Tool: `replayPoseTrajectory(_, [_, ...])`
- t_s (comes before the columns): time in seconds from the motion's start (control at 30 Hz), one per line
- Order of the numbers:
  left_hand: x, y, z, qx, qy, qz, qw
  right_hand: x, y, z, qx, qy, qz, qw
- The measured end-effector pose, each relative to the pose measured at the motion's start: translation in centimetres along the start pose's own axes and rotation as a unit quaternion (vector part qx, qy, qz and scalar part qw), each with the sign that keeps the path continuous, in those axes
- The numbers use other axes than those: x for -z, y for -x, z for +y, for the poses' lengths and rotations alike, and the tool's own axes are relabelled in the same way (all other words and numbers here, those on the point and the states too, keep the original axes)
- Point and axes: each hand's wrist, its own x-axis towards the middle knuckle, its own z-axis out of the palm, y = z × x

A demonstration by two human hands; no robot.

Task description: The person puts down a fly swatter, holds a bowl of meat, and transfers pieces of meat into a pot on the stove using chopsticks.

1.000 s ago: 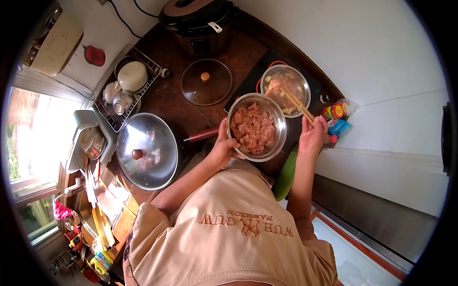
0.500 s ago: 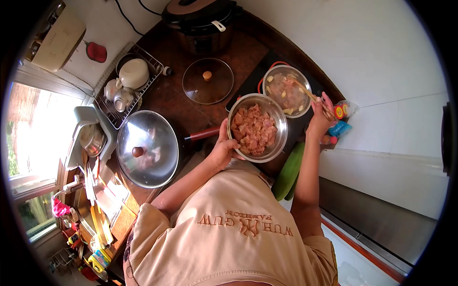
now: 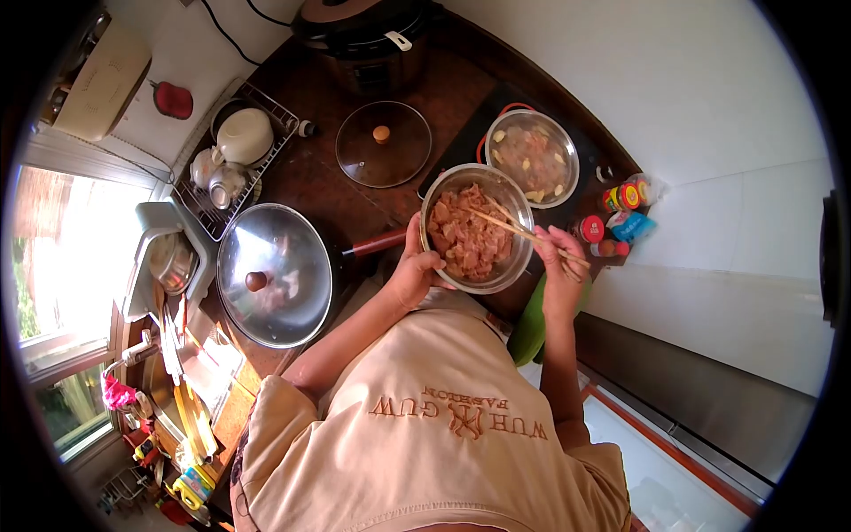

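Note:
My left hand (image 3: 417, 271) grips the near left rim of a steel bowl (image 3: 517, 262). Pieces of raw meat (image 3: 468, 232) fill much of this bowl. A pair of wooden chopsticks (image 3: 525, 232) is held in my right hand (image 3: 560, 259), at the bowl's right side. Their tips reach into the meat. Just beyond the bowl, a steel pot (image 3: 567, 151) stands on a black cooktop (image 3: 479, 124). Inside the pot are pale slices and meat pieces in liquid.
To the left sits a wok with a domed lid (image 3: 275, 275), its red handle pointing toward my left hand. A glass lid (image 3: 384, 144) lies behind. Jars (image 3: 592, 229) and a blue packet (image 3: 631, 226) stand at right; a green vegetable (image 3: 530, 328) lies below the bowl.
My right hand has brought the chopsticks from the pot back toward me and into the bowl of meat. The left hand keeps its hold on the bowl.

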Motion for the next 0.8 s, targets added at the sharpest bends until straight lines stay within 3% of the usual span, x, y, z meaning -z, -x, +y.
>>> replayPoseTrajectory(0.3, [-0.1, 0.2, 0.2, 0.013, 0.001, -0.009, 1.0, -1.8, 1.1, 2.1, 0.097, 0.143, -0.021, 0.985])
replayPoseTrajectory(0.4, [-0.1, 0.3, 0.2, 0.015, 0.001, -0.005, 1.0, -2.2, 0.7, 2.5, 0.067, 0.045, 0.025, 0.996])
replayPoseTrajectory(0.47, [0.1, 0.3, -0.1, 0.006, -0.008, -0.006, 1.0, -2.3, 0.5, 2.5, -0.026, -0.117, 0.129, 0.984])
replayPoseTrajectory(0.6, [0.0, 0.7, -0.1, -0.006, -0.011, -0.003, 1.0, -0.5, 0.4, 2.8, -0.033, -0.219, 0.139, 0.965])
replayPoseTrajectory(0.8, [0.1, 0.7, -0.1, -0.01, -0.009, -0.001, 1.0, 1.2, 0.2, 1.5, -0.052, -0.245, 0.161, 0.955])
